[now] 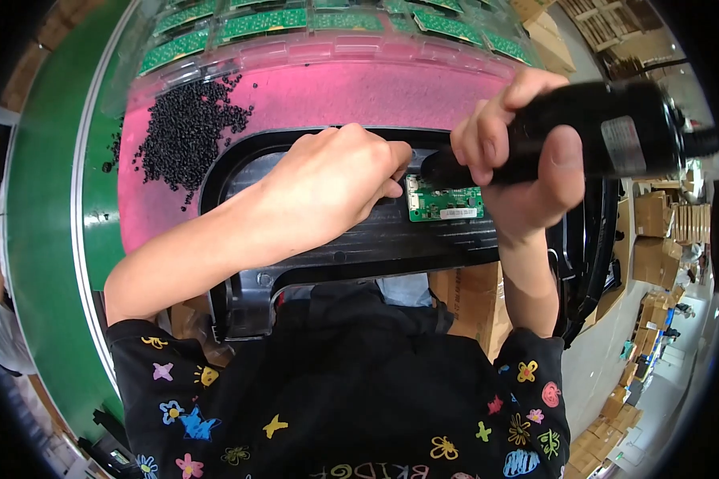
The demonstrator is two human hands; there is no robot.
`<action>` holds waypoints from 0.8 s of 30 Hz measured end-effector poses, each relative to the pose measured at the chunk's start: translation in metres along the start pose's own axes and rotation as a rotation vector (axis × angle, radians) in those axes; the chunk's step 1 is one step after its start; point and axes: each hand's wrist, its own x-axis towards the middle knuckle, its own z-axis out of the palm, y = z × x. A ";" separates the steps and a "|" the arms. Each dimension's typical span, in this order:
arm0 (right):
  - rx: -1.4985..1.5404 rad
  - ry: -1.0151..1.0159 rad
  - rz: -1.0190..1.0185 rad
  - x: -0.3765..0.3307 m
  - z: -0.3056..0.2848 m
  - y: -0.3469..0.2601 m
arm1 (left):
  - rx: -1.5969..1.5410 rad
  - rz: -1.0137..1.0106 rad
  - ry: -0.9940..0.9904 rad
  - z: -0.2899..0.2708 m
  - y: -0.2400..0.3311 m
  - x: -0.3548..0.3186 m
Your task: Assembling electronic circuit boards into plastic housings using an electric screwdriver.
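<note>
My right hand (527,203) is wrapped around a thick black electric screwdriver (591,120), held sideways with its cord end to the right. The tool's narrow front end is over a green circuit board (447,209), and its very tip cannot be made out. That board lies in a curved black plastic housing (359,247) in front of me. Just left of the board is my left hand (327,188), its fingers curled and pinched together. Whatever these fingers may hold is hidden.
A heap of small black screws (180,132) lies at the left on a pink mat (319,88). Behind it stand clear plastic trays (295,49) with several green circuit boards. A green worktop (44,199) runs along the left. Cardboard boxes (655,215) are stacked at the right.
</note>
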 end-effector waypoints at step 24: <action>0.264 -0.185 -0.159 -0.031 -0.018 -0.035 | -0.082 0.164 0.125 0.002 0.006 0.007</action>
